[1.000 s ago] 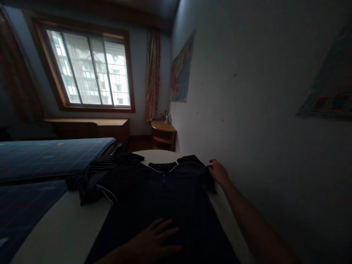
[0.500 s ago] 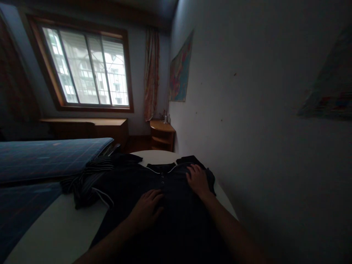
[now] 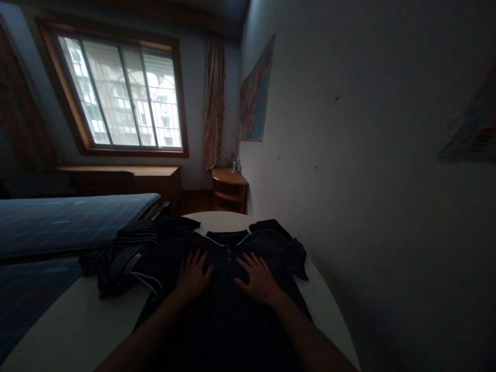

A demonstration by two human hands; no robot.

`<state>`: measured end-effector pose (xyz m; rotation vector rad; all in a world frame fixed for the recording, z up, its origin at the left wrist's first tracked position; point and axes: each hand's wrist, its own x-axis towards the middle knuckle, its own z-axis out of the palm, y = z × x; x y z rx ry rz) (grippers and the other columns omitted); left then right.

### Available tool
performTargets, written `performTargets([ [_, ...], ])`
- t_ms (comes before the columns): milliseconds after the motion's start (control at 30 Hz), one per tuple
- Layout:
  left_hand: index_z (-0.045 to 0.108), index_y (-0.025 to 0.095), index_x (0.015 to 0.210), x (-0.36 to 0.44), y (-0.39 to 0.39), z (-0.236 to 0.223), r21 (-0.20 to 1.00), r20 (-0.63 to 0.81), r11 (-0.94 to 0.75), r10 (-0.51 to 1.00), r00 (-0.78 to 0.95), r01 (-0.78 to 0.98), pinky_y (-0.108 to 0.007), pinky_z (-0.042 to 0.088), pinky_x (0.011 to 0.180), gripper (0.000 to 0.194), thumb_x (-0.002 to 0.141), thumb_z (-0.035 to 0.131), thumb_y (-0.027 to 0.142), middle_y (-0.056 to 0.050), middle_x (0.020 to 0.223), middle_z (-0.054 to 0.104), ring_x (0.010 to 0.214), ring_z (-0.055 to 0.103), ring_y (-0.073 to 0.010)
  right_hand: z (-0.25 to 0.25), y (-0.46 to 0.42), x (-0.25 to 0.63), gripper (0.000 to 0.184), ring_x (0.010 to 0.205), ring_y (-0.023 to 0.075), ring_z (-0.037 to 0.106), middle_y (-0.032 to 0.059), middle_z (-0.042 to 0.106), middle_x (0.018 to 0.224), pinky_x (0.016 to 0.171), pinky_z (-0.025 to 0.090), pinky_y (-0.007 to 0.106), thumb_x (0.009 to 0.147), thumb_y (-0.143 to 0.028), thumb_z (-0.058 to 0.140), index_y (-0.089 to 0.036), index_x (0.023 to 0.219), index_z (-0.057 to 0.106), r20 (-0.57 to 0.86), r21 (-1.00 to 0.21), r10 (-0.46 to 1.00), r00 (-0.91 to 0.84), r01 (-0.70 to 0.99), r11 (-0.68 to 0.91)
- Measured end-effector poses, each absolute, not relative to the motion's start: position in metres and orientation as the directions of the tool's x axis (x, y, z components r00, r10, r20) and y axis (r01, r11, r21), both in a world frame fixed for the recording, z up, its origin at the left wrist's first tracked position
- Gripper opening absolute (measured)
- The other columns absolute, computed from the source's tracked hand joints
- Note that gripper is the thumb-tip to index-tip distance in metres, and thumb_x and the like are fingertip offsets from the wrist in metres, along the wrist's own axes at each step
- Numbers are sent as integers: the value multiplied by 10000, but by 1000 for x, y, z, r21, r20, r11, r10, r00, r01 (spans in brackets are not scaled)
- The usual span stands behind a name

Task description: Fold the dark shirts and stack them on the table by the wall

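A dark short-sleeved polo shirt (image 3: 225, 310) lies spread on a round white table (image 3: 81, 320), its collar at the far side and its buttons facing up. White piping edges the collar and the left sleeve opening. My left hand (image 3: 192, 276) rests on the chest left of the buttons, fingers spread. To the right of the buttons, my right hand (image 3: 256, 279) lies on the cloth, its fingers also spread. Neither hand grips anything. A striped dark garment (image 3: 120, 253) is bunched beside the left sleeve. The lower shirt is too dark to make out well.
A bed or padded surface with a blue plaid cover (image 3: 70, 222) adjoins the table on the left. The white wall (image 3: 349, 217) runs close along the right. Behind stand a wooden desk (image 3: 155, 173) and a small corner shelf (image 3: 228, 178), below a window (image 3: 120, 93).
My right hand has come from the right shoulder inward toward the buttons. My left hand has shifted left and farther up the chest, its fingers now spread. The right sleeve lies farther out.
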<state>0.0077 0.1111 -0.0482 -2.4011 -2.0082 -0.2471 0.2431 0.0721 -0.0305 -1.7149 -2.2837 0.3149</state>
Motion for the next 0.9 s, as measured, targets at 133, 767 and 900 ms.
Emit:
performTargets([
  [133,485,29,1401,23,118,-41,115,118,-139,985,125,984,-572,299,1100,578,935,426,366,-261,1505,403,1393,367,-422,-30,73,243,725,1485,312,194,81,311,1594,1191,119,521,879,-627,505,-258,1496,407,80,-343,958,-276,895,286],
  [767,465,231,1449,101,130,-56,228,203,-418,904,377,879,-494,255,1169,520,960,412,397,-67,1579,353,1469,264,-295,-26,90,278,302,1089,247,600,74,710,1141,941,433,358,876,-207,483,-219,1094,691,273,-308,959,-77,937,163],
  [900,466,215,1450,102,128,-53,228,205,-423,902,381,877,-500,251,1168,526,958,412,390,-82,1578,355,1470,258,-305,-17,95,289,357,1067,244,593,69,700,1155,908,431,344,865,-157,450,-216,1137,673,305,-272,952,32,961,55],
])
